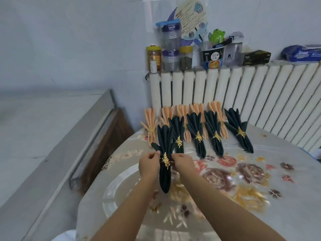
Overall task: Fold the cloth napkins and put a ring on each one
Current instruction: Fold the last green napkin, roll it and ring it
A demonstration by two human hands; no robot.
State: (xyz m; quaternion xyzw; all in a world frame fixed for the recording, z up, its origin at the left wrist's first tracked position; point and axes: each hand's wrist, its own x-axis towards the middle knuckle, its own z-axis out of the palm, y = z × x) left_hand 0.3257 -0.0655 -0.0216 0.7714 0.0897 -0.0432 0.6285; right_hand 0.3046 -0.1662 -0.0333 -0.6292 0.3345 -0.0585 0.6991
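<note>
5 dark napkins [197, 133], 5 peach [150, 124].

Five dark green napkins [165, 153], five peach napkins [151, 126], each with a gold ring [165, 160].

A single wide-angle view from the person's head looks forward and down over the desk [260, 197], close enough that both forearms enter from the bottom edge. It faces a radiator [225, 87] and white wall beyond the desk; straight lines bend toward the frame's edges.
</note>
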